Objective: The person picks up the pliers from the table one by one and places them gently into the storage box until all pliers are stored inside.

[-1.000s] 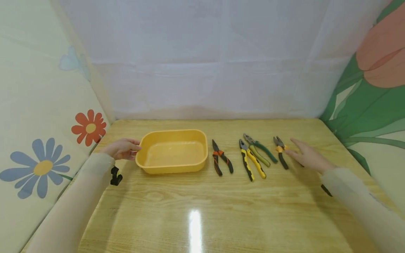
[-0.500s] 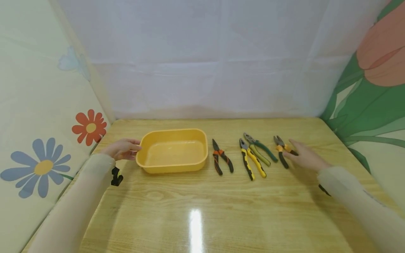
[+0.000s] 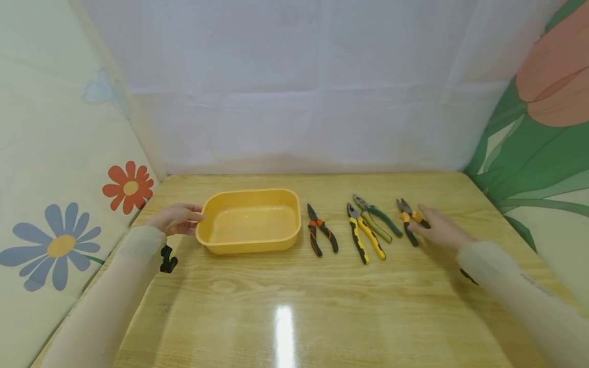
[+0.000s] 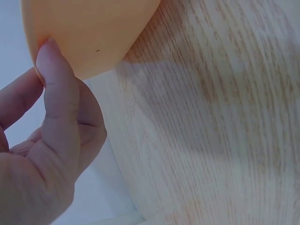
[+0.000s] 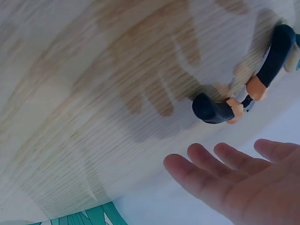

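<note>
- The left hand (image 3: 176,219) pinches the near end of a yellow basin (image 3: 250,247), its thumb and a finger closed on the rim from opposite sides.
- The basin stands upright on the wooden counter (image 3: 257,296), stretching from the left hand's fingertips toward the right hand.
- The right hand (image 3: 439,230) has its fingers extended and slightly spread, with nothing gripped; it hovers over the counter, and its shadow shows below it in the right wrist view.
- Just beyond the right hand's fingertips, on the side toward the left hand, lie the orange-and-black pliers (image 3: 406,216), handles splayed. From the head one handle is partly covered by the hand; in the right wrist view the visible fingers look apart from it. Whether the thumb touches cannot be told.
- Next from the right hand toward the left come the green-handled pliers (image 3: 366,207), lying at a slant.
- Close by them, a little farther from the right hand, are the yellow-and-black pliers (image 3: 357,236); whether these two touch cannot be told.
- The red-and-black pliers (image 3: 316,223) lie between the two hands, just beside the basin's end away from the left hand.
- All four pliers point their jaws away from the person.
- A small black object (image 3: 168,259) shows beneath the left wrist.
- Pale sleeves cover both arms down to the wrists.
- Beyond both hands hangs a white cloth (image 3: 294,102). On the left hand's outer side are a blue flower (image 3: 60,246) and a red flower (image 3: 130,188); on the right hand's outer side, a pink flower (image 3: 557,76).
</note>
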The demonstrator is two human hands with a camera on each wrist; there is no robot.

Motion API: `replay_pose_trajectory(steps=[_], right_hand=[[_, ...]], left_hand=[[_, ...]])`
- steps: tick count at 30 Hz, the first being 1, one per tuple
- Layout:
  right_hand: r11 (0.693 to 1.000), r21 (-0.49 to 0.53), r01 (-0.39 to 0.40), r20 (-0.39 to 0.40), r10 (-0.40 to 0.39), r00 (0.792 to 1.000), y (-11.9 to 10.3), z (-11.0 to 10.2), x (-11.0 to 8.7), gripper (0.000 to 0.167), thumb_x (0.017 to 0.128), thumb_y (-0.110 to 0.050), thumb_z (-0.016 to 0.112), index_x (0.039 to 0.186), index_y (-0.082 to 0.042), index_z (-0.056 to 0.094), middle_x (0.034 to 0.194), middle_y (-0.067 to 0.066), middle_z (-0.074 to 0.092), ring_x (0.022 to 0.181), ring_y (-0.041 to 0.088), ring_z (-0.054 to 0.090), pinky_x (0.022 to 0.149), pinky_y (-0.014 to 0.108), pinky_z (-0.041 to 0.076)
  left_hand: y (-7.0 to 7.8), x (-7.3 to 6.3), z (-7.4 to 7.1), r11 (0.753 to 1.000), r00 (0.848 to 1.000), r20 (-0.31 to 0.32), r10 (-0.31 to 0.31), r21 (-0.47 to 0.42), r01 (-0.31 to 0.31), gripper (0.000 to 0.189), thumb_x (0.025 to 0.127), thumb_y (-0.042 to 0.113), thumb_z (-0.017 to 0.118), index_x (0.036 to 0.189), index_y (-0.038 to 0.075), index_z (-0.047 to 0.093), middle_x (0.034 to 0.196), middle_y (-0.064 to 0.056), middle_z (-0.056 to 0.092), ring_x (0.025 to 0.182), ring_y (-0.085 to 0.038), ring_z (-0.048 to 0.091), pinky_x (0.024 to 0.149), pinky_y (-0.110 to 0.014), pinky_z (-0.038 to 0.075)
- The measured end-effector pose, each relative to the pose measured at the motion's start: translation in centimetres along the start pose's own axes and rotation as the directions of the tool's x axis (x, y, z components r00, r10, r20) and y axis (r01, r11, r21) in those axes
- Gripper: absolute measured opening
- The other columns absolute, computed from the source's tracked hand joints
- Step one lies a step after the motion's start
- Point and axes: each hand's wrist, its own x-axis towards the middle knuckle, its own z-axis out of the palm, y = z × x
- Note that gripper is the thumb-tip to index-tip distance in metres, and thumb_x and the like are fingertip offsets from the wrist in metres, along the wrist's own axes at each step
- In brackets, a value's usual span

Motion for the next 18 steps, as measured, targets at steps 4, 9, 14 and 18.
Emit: replay_pose_trajectory(steps=[4,9,14,18], right_hand=[[1.0,0.002,-0.007,0.002,0.007,1.0,0.3,0.22,0.18,0.088,0.1,-0.044,0.051,0.144,0.02,0.01,0.141,0.048,0.016,0.128,0.063,0.019,0.102,0.072,0.02],[1.0,-0.004,-0.013,0.001,0.013,1.0,0.28,0.24,0.39,0.089,0.099,-0.043,0.053,0.144,0.021,0.011,0.141,0.048,0.016,0.128,0.062,0.019,0.103,0.071,0.02],[1.0,-0.008,-0.017,0.01,0.017,1.0,-0.01,0.2,0.49,0.089,0.098,-0.043,0.055,0.143,0.021,0.012,0.141,0.048,0.018,0.128,0.062,0.02,0.103,0.07,0.021],[0.999,-0.005,-0.036,0.029,0.036,0.999,-0.02,0.38,0.58,0.092,0.097,-0.044,0.056,0.144,0.021,0.011,0.141,0.047,0.017,0.128,0.062,0.019,0.103,0.071,0.021]], left_hand=[[-0.01,-0.04,0.05,1.0,1.0,-0.007,-0.01,-0.002,0.009,0.042,0.101,0.002,0.047,0.138,-0.01,0.032,0.087,-0.001,0.058,0.072,-0.009,0.06,0.068,-0.024,0.057],[-0.04,-0.09,0.02,1.0,1.0,-0.004,-0.003,0.005,0.003,0.045,0.101,0.003,0.046,0.141,-0.01,0.029,0.088,-0.001,0.058,0.072,-0.009,0.06,0.069,-0.024,0.057],[-0.07,-0.05,0.03,1.0,1.0,-0.003,-0.002,0.017,0.002,0.048,0.101,0.003,0.046,0.142,-0.011,0.027,0.089,-0.001,0.058,0.073,-0.009,0.06,0.07,-0.024,0.057],[-0.08,0.07,0.04,1.0,1.0,-0.007,-0.007,0.024,0.007,0.049,0.101,0.004,0.047,0.143,-0.011,0.026,0.09,-0.001,0.058,0.074,-0.01,0.061,0.071,-0.025,0.057]])
